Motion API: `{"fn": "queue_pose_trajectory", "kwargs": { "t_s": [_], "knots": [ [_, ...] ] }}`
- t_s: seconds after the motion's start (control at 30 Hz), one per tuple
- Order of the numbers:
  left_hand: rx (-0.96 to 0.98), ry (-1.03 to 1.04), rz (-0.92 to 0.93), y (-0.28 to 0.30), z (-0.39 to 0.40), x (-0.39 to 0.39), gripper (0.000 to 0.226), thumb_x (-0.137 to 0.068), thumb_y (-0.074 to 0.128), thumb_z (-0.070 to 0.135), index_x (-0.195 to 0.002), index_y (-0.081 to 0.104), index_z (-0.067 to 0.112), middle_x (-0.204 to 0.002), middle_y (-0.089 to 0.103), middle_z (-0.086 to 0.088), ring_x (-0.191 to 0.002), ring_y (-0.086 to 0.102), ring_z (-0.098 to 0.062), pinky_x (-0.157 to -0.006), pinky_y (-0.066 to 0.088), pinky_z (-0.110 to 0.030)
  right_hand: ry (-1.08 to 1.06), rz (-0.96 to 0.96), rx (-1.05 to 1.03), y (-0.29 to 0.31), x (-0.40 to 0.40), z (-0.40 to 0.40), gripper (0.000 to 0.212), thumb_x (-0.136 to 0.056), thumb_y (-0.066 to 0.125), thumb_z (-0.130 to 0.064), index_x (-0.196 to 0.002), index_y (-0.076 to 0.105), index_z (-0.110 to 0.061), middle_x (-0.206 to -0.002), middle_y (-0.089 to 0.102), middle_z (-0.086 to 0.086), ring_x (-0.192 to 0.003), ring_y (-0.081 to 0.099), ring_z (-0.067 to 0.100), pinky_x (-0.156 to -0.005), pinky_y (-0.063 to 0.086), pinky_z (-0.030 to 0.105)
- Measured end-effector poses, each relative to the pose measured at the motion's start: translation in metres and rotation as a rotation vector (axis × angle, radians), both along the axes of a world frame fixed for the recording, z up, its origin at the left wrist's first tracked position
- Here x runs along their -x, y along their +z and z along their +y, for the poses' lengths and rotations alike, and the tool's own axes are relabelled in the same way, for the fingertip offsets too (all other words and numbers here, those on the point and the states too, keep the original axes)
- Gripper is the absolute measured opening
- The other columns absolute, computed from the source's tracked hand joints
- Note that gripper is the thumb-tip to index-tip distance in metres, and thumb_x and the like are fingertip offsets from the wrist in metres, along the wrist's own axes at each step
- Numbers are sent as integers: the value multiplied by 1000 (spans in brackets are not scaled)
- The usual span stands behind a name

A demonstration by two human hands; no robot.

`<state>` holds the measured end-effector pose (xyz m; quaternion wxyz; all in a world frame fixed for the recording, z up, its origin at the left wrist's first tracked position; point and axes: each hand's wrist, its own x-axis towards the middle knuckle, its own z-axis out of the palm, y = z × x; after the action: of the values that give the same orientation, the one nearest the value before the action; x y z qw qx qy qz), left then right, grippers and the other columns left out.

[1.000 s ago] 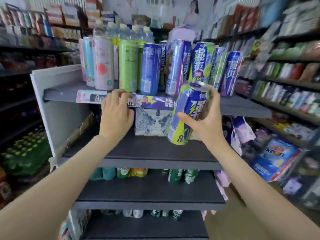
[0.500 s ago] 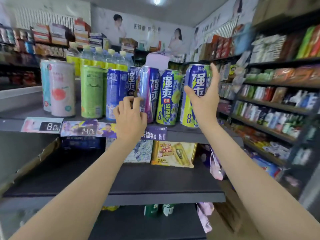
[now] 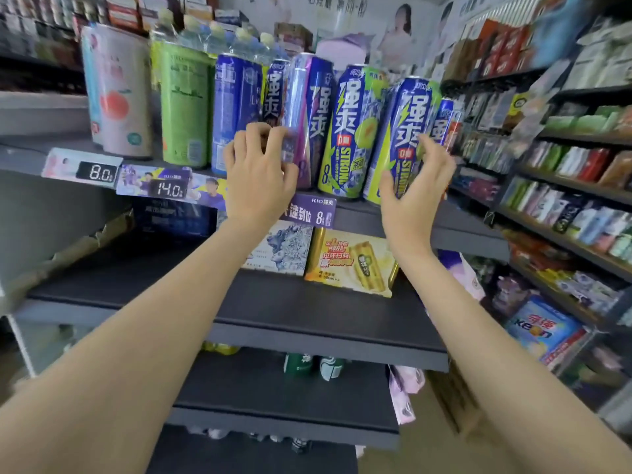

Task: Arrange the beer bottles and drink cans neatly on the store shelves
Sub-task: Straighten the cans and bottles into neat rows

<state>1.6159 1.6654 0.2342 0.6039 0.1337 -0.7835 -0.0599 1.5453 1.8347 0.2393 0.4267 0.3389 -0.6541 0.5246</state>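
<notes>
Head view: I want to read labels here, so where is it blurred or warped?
Head view: the blue-and-lime can and price tag read sharply; the right-hand aisle shelves smear with motion blur; wide-angle distortion tilts the cans and shelf edges.

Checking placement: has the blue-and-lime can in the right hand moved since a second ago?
Yes. The blue-and-lime can went up from below the top shelf onto it, standing at the row's right end; right hand is open beside it.
</notes>
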Motion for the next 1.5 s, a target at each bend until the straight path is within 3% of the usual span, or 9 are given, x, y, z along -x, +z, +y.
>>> {"fn": "queue_pose_trajectory", "kwargs": {
  "t_s": [0.07,0.2,0.37,0.57,0.67,0.73,0.97,1.2,1.5],
  "knots": [
    [-26,-30,104,-14,6,-11,36,-74,46,7,-108,59,6,-109,55,-16,-100,46,-28,-83,25,-30,35,110,-49,-23,-16,11,42,-80,56,4,-120,47,4,-123,41,21,-119,42,25,-102,38,43],
    [82,-146,-66,-132,24,-49,33,-73,48,5,-106,53,10,-112,50,-12,-98,40,-25,-82,27,-34,152,245,-225,-96,-41,29,33,-79,52,7,-110,50,-3,-114,45,18,-111,43,21,-100,39,30],
    [87,-119,-578,-272,3,-97,30,-75,47,13,-105,47,13,-108,47,-12,-93,39,-29,-80,34,-40,199,-115,-376,-229,-57,40,33,-82,46,0,-111,47,-14,-118,38,3,-107,45,16,-91,45,32],
    [30,-119,-774,-335,-20,-108,39,-75,38,24,-105,56,6,-104,55,-16,-91,40,-28,-75,44,-42,59,-425,-565,-341,-58,30,41,-78,57,5,-117,46,3,-121,38,14,-110,46,24,-92,47,38],
    [-178,-94,-840,-355,-15,-80,45,-79,54,33,-114,55,5,-111,51,-17,-99,47,-36,-83,40,-45,-13,-495,-613,-369,-38,19,53,-76,68,0,-123,43,4,-125,37,20,-116,43,32,-100,31,18],
    [-378,-87,-907,-363,-8,-49,61,-81,63,40,-129,44,9,-123,44,-15,-112,41,-35,-94,33,-44,-66,-658,-502,-383,-16,15,66,-75,74,-8,-129,38,2,-130,33,21,-118,41,34,-102,29,23],
    [-647,-260,-809,-407,10,53,88,-74,67,54,-140,25,14,-139,42,-6,-131,32,-28,-106,24,-42,36,-979,-238,-423,67,2,101,-73,79,-22,-149,12,-14,-147,35,6,-135,33,20,-112,27,33],
    [-705,-411,-665,-431,15,85,82,-69,73,51,-132,32,20,-130,50,-1,-128,34,-27,-104,26,-44,-40,-792,-213,-450,85,-1,80,-70,80,-25,-135,36,-11,-132,45,8,-122,46,22,-103,38,34],
    [-762,-483,-575,-437,3,88,93,-61,80,52,-134,33,16,-133,47,-8,-129,31,-30,-105,34,-47,32,-795,-295,-448,91,2,93,-65,83,-33,-139,31,-13,-137,39,5,-126,41,21,-101,34,29]
  ]
}}
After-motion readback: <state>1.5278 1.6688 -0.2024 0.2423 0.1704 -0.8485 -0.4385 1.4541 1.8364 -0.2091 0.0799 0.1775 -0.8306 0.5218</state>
